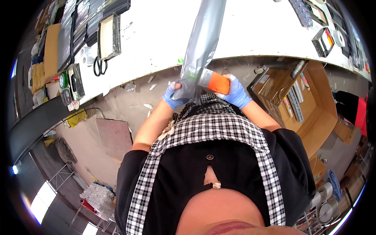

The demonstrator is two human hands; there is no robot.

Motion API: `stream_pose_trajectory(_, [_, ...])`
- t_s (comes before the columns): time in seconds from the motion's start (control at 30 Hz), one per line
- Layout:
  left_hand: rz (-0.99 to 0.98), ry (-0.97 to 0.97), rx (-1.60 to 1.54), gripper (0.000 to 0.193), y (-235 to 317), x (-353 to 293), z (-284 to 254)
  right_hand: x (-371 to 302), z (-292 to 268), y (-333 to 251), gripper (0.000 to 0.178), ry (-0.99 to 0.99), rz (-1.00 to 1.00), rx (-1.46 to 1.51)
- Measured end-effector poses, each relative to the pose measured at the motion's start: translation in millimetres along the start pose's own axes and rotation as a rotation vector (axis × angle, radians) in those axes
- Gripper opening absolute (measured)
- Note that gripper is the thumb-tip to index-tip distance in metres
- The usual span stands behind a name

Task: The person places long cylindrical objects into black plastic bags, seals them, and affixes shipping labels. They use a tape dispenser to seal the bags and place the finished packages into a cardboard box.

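Observation:
My left hand (172, 96), in a blue glove with bare fingertips, is closed on the near end of a long grey plastic-wrapped package (201, 37). The package stretches away over the near edge of the white table (156, 35). In my gloved right hand (237, 93) is an orange tape dispenser (218, 83). Its pale, toothed-looking front touches or nearly touches the right side of the package, close to my left hand. A small green patch shows near that spot. The wrap hides part of my left fingers.
Black-handled scissors (100, 65) and an open-topped box (109, 35) lie on the table's left. A tape-covered box (323, 42) sits at its right. Below, on the right, stands a large cardboard carton (319, 105) holding several rolls. A brown board (114, 137) is at left.

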State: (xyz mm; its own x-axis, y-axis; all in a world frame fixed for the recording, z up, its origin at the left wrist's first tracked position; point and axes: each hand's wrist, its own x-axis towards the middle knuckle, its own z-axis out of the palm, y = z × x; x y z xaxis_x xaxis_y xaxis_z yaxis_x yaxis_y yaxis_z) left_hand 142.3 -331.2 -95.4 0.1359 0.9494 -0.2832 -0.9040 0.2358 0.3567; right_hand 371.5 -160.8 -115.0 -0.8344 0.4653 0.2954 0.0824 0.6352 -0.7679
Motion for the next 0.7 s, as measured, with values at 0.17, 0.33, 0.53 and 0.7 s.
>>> stream_pose_trajectory(0.17, [0.393, 0.528, -0.016, 0.101, -1.9, -14.5, -11.6, 45.8, 7.1, -37.7, 0.07, -0.114, 0.046, -0.047])
stream_pose_trajectory(0.33, [0.82, 0.947, 1.928, 0.095, 27.1, -60.2, 57.1, 81.5, -4.8, -95.1, 0.06, -0.171, 0.196, -0.099])
stream_pose_trajectory(0.53, [0.514, 1.181, 2.009, 0.07, 36.4, -20.5, 37.9, 95.1, -10.9, -125.9, 0.063, -0.14, 0.075, -0.177])
stream_pose_trajectory(0.7, [0.364, 0.997, 1.329, 0.051, 64.5, -37.9, 26.7, 13.5, -61.9, -102.9, 0.067, -0.325, 0.145, -0.348])
